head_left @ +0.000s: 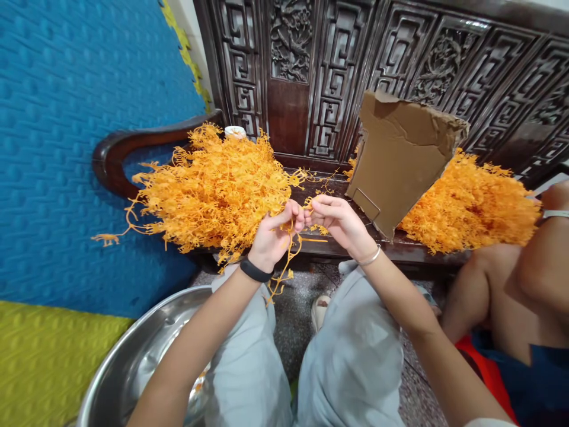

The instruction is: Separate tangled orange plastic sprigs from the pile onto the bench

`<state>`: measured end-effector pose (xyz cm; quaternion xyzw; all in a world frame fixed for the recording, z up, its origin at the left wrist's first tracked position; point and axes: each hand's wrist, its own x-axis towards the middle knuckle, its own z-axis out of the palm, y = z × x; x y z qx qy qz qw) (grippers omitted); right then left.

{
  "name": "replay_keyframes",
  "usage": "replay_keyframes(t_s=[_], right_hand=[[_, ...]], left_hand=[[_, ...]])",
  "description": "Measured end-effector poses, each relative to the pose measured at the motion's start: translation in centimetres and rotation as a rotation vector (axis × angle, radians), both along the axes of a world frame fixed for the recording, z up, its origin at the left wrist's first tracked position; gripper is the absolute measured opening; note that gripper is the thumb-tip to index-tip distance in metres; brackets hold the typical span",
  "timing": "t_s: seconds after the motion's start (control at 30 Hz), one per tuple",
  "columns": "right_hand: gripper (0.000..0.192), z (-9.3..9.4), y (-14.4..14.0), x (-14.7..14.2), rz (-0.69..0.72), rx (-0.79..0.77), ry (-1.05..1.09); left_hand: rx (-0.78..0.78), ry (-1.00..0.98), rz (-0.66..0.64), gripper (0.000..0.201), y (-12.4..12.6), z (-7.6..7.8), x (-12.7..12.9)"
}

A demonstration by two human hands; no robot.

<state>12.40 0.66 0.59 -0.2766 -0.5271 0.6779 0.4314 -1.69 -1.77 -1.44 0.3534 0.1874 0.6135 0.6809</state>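
A thin orange sprig (291,249) is pinched between both hands over the front edge of the dark wooden bench (311,246); its loose end trails down between the knees. The left hand (273,237) has its fingers closed round the sprig's stem, thumb pressed on top; the right hand (338,222) meets it from the other side, its fingertips nipped together on the sprig's upper end. The two hands are touching or all but touching at that point. Just left of the hands, and brushing the left one, lies a large heap (213,193) of the same tangled orange plastic sprigs, spread across the bench to its curved armrest (128,145). A second heap (466,204) lies well to the right, partly behind a torn sheet of cardboard (400,157) propped upright on the bench. A steel basin (133,362) sits low at the left beside the knee; only a trace of orange shows at its visible inner edge, the rest being hidden by the forearm. Judged from this, the work is at an early to middle stage: one sprig in hand, both heaps still bulky, and little visibly collected. A second person's bare knee and arm (511,279) sit at the right, clear of the work.
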Motion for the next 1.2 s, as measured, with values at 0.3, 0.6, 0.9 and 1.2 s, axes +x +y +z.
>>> replay_keyframes(t_s=[0.3, 0.6, 0.9, 1.2], right_hand=[[0.024, -0.5, -0.3, -1.0, 0.093, -0.066, 0.149], [0.032, -0.1, -1.3, -1.5, 0.109, 0.078, 0.164], [0.029, 1.1, 3.5, 2.6, -0.202, 0.328, 0.127], [0.021, -5.4, 11.8, 7.3, -0.354, 0.259, -0.734]], left_hand=[[0.008, -0.017, -0.023, 0.029, -0.1, 0.7, 0.2], [0.108, 0.039, 0.006, 0.035, -0.5, 1.6, 0.1], [0.17, -0.128, 0.043, 0.039, -0.7, 2.4, 0.9], [-0.118, -0.059, -0.051, 0.024, 3.6, -0.3, 0.0]])
